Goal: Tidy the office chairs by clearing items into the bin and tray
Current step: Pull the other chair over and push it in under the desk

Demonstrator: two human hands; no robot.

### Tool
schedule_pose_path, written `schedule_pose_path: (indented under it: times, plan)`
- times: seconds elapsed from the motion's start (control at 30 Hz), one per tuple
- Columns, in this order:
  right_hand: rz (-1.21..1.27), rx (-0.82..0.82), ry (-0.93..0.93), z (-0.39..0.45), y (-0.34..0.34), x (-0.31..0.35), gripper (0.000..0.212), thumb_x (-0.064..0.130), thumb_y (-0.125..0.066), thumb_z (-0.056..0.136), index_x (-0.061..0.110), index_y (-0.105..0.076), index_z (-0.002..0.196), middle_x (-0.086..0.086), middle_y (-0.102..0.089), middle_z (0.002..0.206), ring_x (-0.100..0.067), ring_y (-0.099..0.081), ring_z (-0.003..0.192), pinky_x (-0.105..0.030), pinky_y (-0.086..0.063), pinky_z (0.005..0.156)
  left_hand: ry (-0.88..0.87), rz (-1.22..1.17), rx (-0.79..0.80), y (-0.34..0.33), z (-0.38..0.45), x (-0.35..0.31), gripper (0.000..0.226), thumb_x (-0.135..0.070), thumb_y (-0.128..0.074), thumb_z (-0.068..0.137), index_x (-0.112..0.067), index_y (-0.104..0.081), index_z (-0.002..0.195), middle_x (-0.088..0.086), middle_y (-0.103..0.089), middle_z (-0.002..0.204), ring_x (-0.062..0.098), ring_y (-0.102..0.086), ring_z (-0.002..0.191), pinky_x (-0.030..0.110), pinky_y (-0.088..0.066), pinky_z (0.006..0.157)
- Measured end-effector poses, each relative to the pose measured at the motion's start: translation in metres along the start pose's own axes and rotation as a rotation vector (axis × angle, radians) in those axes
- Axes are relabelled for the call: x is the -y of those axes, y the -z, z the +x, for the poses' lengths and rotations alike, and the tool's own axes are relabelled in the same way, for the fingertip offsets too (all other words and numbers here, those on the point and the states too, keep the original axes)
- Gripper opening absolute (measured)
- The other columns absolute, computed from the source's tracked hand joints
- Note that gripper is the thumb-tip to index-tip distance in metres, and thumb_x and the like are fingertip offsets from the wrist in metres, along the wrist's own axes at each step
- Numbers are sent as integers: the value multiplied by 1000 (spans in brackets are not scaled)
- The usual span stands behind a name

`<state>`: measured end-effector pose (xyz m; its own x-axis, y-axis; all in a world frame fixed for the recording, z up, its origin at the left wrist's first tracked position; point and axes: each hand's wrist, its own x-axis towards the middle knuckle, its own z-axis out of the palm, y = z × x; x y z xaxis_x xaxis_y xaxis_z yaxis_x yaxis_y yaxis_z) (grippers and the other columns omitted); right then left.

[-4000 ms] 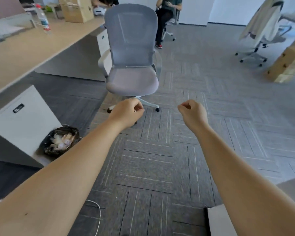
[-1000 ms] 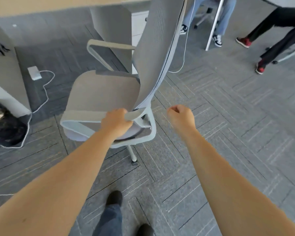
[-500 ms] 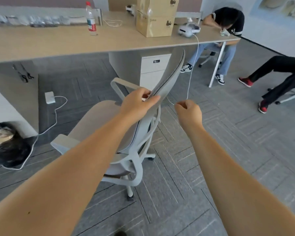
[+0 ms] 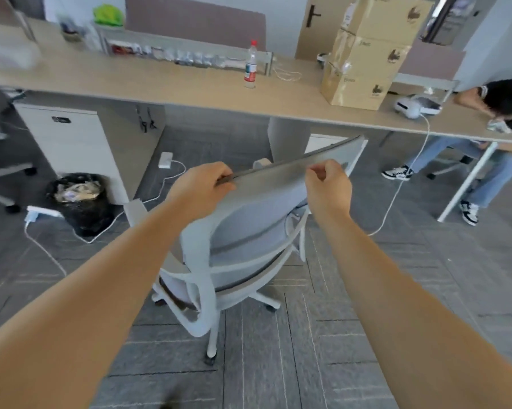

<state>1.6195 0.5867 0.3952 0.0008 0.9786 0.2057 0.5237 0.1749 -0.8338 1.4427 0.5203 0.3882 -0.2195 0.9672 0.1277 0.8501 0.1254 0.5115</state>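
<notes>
Two hands on grey office chair (image 4: 243, 231): left hand (image 4: 198, 187) clamped over backrest top edge; right hand (image 4: 328, 184) curled, grip unclear.

The left hand (image 4: 200, 187) grips the top edge of the grey chair (image 4: 248, 231), and the right hand (image 4: 328, 184) is beside the same edge with curled fingers. The chair stands before a long desk (image 4: 160, 81) with a bottle (image 4: 250, 66) and stacked boxes (image 4: 367, 51). A black bin (image 4: 80, 202) full of rubbish stands on the floor to the left.
</notes>
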Motion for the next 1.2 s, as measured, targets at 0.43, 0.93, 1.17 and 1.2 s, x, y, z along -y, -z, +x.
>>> schedule_pose_path:
  times: [0.43, 0.93, 1.17, 1.2]
  plan:
    - [-304, 134, 386, 27, 9, -16, 45, 31, -57, 86, 10, -50, 125, -10, -46, 134, -27, -34, 129, -31, -22, 107, 219, 148, -274, -11, -3, -39, 47, -38, -48, 88, -16, -44, 129, 10, -48, 137, 30, -34, 130, 41, -21, 109]
    - [-385, 193, 628, 74, -35, -20, 52, 51, -68, 71, 6, -59, 95, -8, -63, 95, -27, -50, 96, -31, -17, 80, 120, 284, -377, -12, 47, 5, 83, -74, -41, 56, -4, -61, 95, 15, -64, 100, 33, -50, 104, 39, -22, 97]
    - [-409, 237, 577, 117, -67, -8, 51, 52, -66, 71, 9, -58, 97, -2, -56, 90, -19, -40, 87, -29, -14, 75, 120, 258, -305, -3, 100, 30, 49, -48, -60, 77, -6, -57, 102, 12, -60, 109, 32, -44, 111, 39, -19, 102]
    - [-405, 237, 570, 124, -74, -6, 50, 52, -67, 71, 9, -58, 96, 1, -52, 87, -17, -36, 86, -27, -12, 72, 123, 258, -303, -1, 109, 36, 49, -48, -60, 77, -6, -57, 102, 12, -60, 109, 32, -44, 111, 40, -19, 103]
